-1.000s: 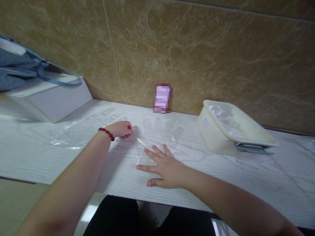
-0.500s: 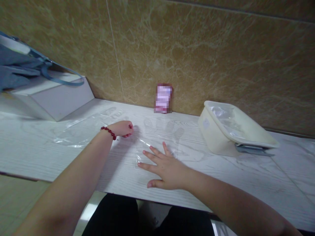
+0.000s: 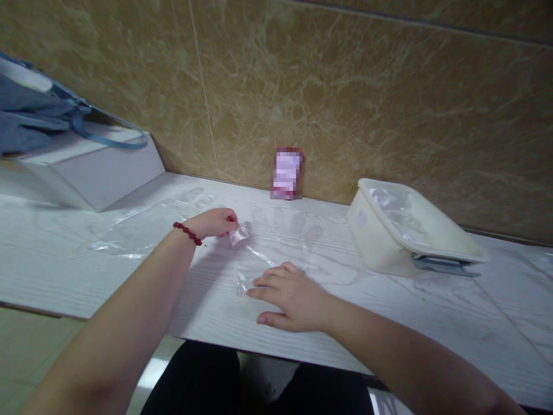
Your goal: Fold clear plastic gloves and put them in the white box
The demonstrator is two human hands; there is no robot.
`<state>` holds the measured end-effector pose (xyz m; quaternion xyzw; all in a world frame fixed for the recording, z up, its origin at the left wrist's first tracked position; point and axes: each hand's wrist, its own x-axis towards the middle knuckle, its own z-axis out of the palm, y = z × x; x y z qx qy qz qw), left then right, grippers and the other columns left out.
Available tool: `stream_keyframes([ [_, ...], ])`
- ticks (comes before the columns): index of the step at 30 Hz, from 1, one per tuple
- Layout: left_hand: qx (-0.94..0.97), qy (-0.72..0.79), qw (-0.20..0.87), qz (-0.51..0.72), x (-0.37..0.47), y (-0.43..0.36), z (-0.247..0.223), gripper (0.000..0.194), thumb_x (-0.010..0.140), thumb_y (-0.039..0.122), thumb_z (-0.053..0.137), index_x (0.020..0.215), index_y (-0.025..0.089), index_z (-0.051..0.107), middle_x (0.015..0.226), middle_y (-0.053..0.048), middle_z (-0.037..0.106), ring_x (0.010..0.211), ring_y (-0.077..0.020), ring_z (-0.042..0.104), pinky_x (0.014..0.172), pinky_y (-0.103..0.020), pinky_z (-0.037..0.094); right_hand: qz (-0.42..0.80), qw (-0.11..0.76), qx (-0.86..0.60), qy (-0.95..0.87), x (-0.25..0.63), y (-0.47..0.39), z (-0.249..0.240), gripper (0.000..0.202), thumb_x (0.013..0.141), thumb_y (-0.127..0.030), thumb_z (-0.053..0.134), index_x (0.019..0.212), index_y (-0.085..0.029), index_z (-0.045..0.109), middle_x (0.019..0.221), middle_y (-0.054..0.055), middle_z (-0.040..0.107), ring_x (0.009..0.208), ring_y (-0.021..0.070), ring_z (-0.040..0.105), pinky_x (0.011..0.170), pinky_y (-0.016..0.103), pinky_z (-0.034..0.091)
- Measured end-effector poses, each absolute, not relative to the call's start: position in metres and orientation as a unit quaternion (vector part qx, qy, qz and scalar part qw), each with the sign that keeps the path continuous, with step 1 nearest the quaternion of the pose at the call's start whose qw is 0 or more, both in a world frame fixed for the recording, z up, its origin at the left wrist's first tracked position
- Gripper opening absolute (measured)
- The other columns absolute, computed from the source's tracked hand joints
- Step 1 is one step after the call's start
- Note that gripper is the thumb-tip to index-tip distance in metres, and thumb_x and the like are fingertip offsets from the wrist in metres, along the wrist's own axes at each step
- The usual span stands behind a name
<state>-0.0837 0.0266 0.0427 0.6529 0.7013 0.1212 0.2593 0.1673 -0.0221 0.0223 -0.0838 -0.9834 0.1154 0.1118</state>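
Clear plastic glove (image 3: 287,230), one, thin and see-through. Location: flat on the white wood-grain table (image 3: 207,311), in front of the person, finger shapes pointing toward the wall, near end by the right hand.

Right hand (image 3: 285,297): palm down, fingers extended and a little apart, resting over the near part of the glove; grasping nothing.

Left hand (image 3: 222,223): fingertips closed in a pinch on a small crinkled piece of clear plastic (image 3: 239,234); whether this piece belongs to the glove cannot be told. Dark red bead bracelet (image 3: 187,232) at the wrist.

Second clear plastic piece (image 3: 142,227): spread flat on the table, partly behind the left forearm.

Cream bin (image 3: 380,245), open-topped: stands on the table to the right, near the wall. Contents: loose, shiny clear plastic (image 3: 395,210), mostly toward the left end; number of pieces unclear. Fittings: grey-blue clip (image 3: 443,265) at the near rim, pale label (image 3: 362,218) on the left side.

Phone-like object (image 3: 286,173), blurred: upright against the brown marbled wall (image 3: 345,98).

White box (image 3: 108,173), left: contents hidden; blue fabric bag (image 3: 30,115) with strap on top.
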Motion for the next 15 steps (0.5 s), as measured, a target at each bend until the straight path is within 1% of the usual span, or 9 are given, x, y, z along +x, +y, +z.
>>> stream_keyframes([
  [5,0.660,0.694,0.255,0.136,-0.079,0.026,0.046,0.029,0.060,0.040,0.044,0.072,0.016,0.057,0.062,-0.002,0.059,0.058,-0.0158,0.055,0.052,-0.023,0.040,0.169,0.165,-0.133,-0.962,0.167,-0.019,0.019,0.029,0.082,-0.035,0.042,0.103,-0.020,0.054,0.099,0.003,0.060,0.094,0.0146,0.049,0.083,0.031,0.032],
  [9,0.653,0.686,0.279,0.157,-0.075,0.025,0.046,0.028,0.060,0.039,0.046,0.069,0.016,0.057,0.062,-0.001,0.059,0.058,-0.0155,0.055,0.052,-0.023,0.041,0.184,0.225,-0.195,-0.937,0.166,-0.007,0.017,0.018,0.081,-0.025,0.044,0.092,-0.018,0.056,0.090,0.003,0.061,0.088,0.0130,0.051,0.080,0.028,0.037],
  [12,0.634,0.677,0.323,0.189,-0.072,0.025,0.044,0.026,0.059,0.038,0.049,0.069,0.016,0.056,0.064,-0.001,0.059,0.059,-0.0145,0.055,0.052,-0.022,0.042,0.179,0.259,-0.263,-0.912,0.165,0.004,0.023,0.015,0.078,-0.023,0.046,0.089,-0.019,0.056,0.087,0.003,0.060,0.081,0.0125,0.052,0.074,0.027,0.040],
  [15,0.623,0.666,0.354,0.208,-0.068,0.024,0.045,0.023,0.060,0.036,0.051,0.068,0.015,0.056,0.064,-0.001,0.059,0.060,-0.0132,0.055,0.053,-0.021,0.043,0.174,0.267,-0.327,-0.890,0.157,0.013,0.034,0.017,0.075,-0.025,0.050,0.091,-0.019,0.054,0.081,0.002,0.058,0.070,0.0111,0.052,0.065,0.025,0.041],
])
